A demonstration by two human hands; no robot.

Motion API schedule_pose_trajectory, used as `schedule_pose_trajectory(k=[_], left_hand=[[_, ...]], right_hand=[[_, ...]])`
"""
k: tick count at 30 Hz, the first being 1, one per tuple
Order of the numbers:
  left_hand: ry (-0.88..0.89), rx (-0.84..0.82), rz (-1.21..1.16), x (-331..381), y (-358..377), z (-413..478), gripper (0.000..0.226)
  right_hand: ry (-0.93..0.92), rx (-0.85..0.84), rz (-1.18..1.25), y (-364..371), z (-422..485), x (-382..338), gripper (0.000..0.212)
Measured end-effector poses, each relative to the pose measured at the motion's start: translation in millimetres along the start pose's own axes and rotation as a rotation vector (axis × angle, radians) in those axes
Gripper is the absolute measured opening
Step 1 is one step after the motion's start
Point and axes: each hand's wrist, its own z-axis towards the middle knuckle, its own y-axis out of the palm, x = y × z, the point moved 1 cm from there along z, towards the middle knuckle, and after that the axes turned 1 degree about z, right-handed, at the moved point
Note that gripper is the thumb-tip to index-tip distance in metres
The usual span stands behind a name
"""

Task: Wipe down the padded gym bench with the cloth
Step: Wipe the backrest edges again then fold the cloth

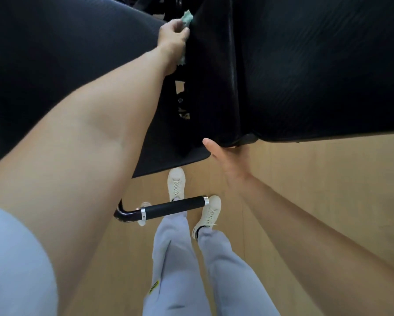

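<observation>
Grey trousers point(175, 258) and pale shoes point(176, 184) are seen on the wooden floor point(305, 190), crossed by a black padded bar point(175, 207); the right hand point(230, 163) is set at the near corner of the bench point(305, 76), thumb spread, fingers hidden under the pad, their curl not to be told; farther off, the green cloth point(187, 18), mostly covered, is gripped by the left hand point(174, 39) against a pad edge.

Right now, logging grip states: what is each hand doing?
Left hand: grips the cloth.
Right hand: at the bench pad edge, fingers hidden, cannot tell.
</observation>
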Motion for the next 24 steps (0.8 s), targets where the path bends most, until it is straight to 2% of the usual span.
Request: schedule_pose_trajectory(k=[3, 9, 12, 15, 18, 21, 24], left_hand=[[-0.082, -0.056, 0.044, -9.4, 5.6, 7.2, 0.024], [-0.230, -0.102, 0.070, -21.3, 1.8, -23.1, 0.026], [-0.374, -0.131, 0.021, -40.3, 6.9, -51.6, 0.035], [-0.467, -0.132, -0.077, -40.7, 8.3, -76.6, 0.033], [-0.475, 0.005, -0.231, -33.1, 9.7, -74.3, 0.033], [-0.384, 0.167, -0.201, -25.1, 1.8, -49.7, 0.022], [-0.308, 0.162, -0.218, -11.4, -11.4, -24.6, 0.013]], right_hand=[[0.000, 0.003, -0.010, 0.4, 1.0, 0.3, 0.036], [-0.042, -0.005, -0.048, -1.9, -0.1, -7.1, 0.036], [-0.004, -0.011, -0.052, -1.0, -2.2, -9.6, 0.044], [0.007, -0.022, -0.063, -0.6, -3.7, -12.3, 0.056], [0.010, -0.020, -0.062, -1.2, -2.8, -12.0, 0.044], [-0.006, -0.017, -0.065, -2.8, -0.6, -9.1, 0.034], [-0.027, -0.006, -0.068, -2.5, 2.0, -5.7, 0.035]])
